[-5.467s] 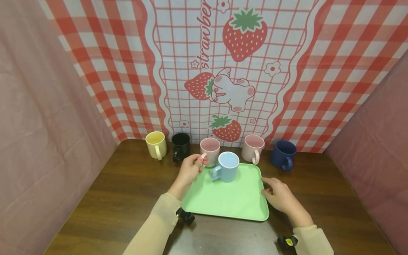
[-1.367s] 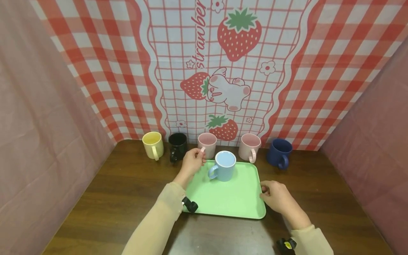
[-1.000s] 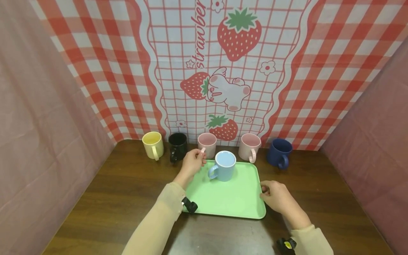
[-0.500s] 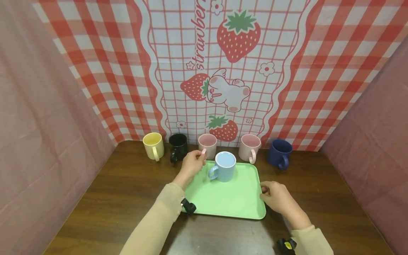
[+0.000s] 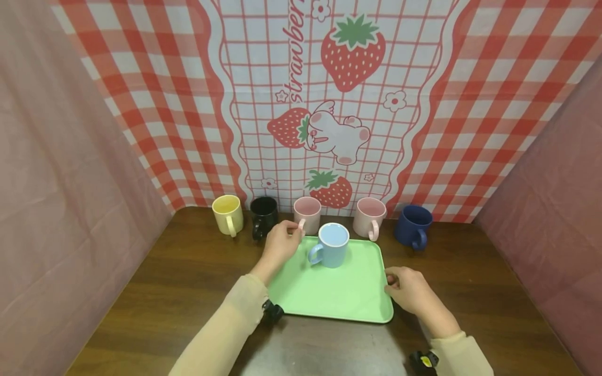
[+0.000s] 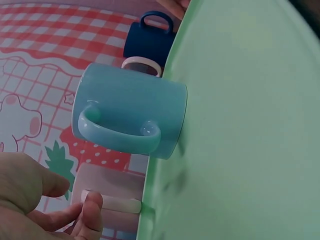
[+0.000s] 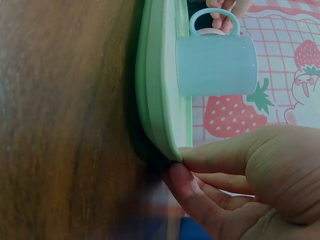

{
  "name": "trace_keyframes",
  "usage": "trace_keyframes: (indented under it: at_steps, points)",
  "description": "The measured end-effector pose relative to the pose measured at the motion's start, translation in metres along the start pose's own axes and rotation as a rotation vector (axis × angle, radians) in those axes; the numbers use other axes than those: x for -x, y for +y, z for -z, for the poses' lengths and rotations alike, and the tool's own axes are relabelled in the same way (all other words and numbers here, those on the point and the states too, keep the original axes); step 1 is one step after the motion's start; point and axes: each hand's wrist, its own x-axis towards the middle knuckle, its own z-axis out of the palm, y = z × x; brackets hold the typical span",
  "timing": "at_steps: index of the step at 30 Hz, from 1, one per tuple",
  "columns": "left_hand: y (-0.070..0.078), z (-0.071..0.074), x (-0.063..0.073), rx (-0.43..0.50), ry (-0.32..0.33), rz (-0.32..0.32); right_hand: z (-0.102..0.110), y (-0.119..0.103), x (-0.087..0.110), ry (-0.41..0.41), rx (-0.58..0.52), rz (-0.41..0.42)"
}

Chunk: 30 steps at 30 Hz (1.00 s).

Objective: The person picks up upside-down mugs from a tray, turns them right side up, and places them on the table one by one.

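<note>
At the handle of the left pink mug (image 5: 308, 213) is my left hand (image 5: 280, 244). In the left wrist view its thumb stands apart from the handle, with the fingertips at or against it. That mug stands upright just behind the green tray (image 5: 338, 297). My right hand (image 5: 410, 290) pinches the tray's right rim between thumb and fingers, as the right wrist view shows. A light blue mug (image 5: 333, 255) rests upright near the tray's back edge, its handle toward the left.
Along the back of the wooden table (image 5: 155, 292) stand a yellow mug (image 5: 228, 215), a black mug (image 5: 264, 213), a second pink mug (image 5: 369, 218) and a dark blue mug (image 5: 413, 224). A red-checked strawberry cloth (image 5: 348, 62) hangs right behind them. Pink curtains flank both sides.
The left pink mug has shifted slightly back from the tray's rear edge since the oldest frame. My left hand has just drawn slightly back from its handle. The right hand keeps its place.
</note>
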Motion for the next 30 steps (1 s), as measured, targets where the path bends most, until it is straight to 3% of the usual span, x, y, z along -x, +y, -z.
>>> trace_keyframes:
  at_steps: [2, 4, 5, 6, 8, 9, 13, 19, 23, 30]
  points:
    - [-0.002, 0.001, 0.0, 0.001, -0.001, -0.015, 0.001, 0.0, 0.0, -0.002, 0.001, -0.002]
    - [-0.019, -0.006, -0.005, -0.012, 0.007, -0.061, 0.001, -0.001, 0.0, -0.004, 0.002, -0.006]
    - [-0.017, -0.005, -0.004, -0.002, -0.007, -0.062, 0.001, -0.001, 0.0, -0.007, 0.002, -0.01]
    - [-0.028, -0.01, -0.006, -0.001, -0.004, -0.104, 0.001, -0.001, 0.0, -0.008, 0.002, -0.013]
    - [-0.028, -0.011, -0.004, -0.003, -0.028, -0.135, 0.002, -0.001, 0.0, -0.01, 0.0, -0.019]
    - [-0.026, -0.011, -0.002, -0.006, -0.045, -0.151, 0.001, -0.001, 0.0, -0.011, -0.002, -0.022]
    - [0.008, 0.0, 0.017, -0.029, -0.166, -0.144, 0.0, -0.001, 0.0, -0.011, -0.008, -0.026]
    - [0.021, 0.0, 0.028, -0.122, -0.261, -0.241, -0.001, -0.001, 0.0, -0.003, -0.007, -0.013]
    - [0.024, -0.002, 0.029, -0.159, -0.269, -0.305, -0.001, 0.0, -0.001, -0.005, -0.008, -0.013]
    - [0.026, -0.008, 0.027, -0.249, -0.224, -0.354, -0.001, -0.001, 0.0, -0.012, -0.011, -0.029]
